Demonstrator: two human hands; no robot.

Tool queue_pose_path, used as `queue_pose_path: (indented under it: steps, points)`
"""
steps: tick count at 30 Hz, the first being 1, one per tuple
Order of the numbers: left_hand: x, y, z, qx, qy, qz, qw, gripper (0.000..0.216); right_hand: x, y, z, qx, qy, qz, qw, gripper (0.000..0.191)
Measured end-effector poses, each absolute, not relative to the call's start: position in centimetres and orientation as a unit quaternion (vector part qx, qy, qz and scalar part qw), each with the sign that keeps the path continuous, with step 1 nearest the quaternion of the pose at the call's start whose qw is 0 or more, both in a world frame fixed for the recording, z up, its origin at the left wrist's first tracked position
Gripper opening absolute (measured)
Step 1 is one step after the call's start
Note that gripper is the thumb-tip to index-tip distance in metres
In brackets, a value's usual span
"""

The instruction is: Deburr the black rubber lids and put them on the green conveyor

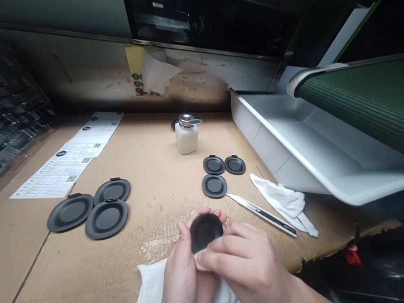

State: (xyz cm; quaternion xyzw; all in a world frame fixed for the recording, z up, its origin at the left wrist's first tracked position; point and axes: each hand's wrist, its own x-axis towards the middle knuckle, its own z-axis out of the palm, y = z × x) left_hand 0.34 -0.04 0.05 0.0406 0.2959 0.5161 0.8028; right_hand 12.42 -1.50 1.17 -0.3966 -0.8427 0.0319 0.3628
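both hands are together low in the middle of the view, closed on one small dark piece point(206, 229). the left hand point(183, 278) cups it from beneath, thumb along its left edge and fingertips showing past the far rim. the right hand point(246, 256) pinches what looks like a small pale pad point(202, 261) against the near edge; the exact contact is hidden by the fingers.

this looks like wiping or rubbing. to do it well, the left palm should back the piece fully so that it cannot tip, while the right fingertips make short, light, even strokes, following the rim and turning the piece rather than twisting the wrist. keeping the work above the white cloth point(147, 292) is sensible, and well clear of the cutter point(264, 213), which lies on the cardboard-covered worktop point(160, 178) near the right hand.
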Motion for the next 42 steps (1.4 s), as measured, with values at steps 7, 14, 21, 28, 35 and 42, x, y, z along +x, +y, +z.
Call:
queue_pose_path:
  steps: [7,14,21,28,35,42]
  points:
    - [0.4,0.2,-0.1,0.075,0.264,0.536,0.798,0.04,12.3,0.5,1.7,-0.484,-0.754,0.103,0.432,0.02]
    - [0.4,0.1,-0.3,0.097,0.266,0.522,0.805,0.044,14.2,-0.9,2.9,-0.487,-0.797,0.135,0.331,0.021]
    - [0.5,0.0,0.0,0.159,0.273,0.501,0.806,0.046,14.4,-0.6,3.8,-0.435,-0.864,0.076,0.243,0.018]
    - [0.5,0.0,-0.3,0.119,0.281,0.521,0.797,0.043,12.9,-0.3,2.3,-0.469,-0.779,0.163,0.382,0.016]
    - [0.5,0.1,-0.3,0.078,0.281,0.524,0.8,0.044,13.0,-1.2,1.6,-0.524,-0.706,-0.007,0.476,0.028]
    - [0.5,-0.1,-0.3,0.068,0.288,0.524,0.798,0.035,9.2,0.0,0.3,-0.497,-0.749,-0.089,0.428,0.02]
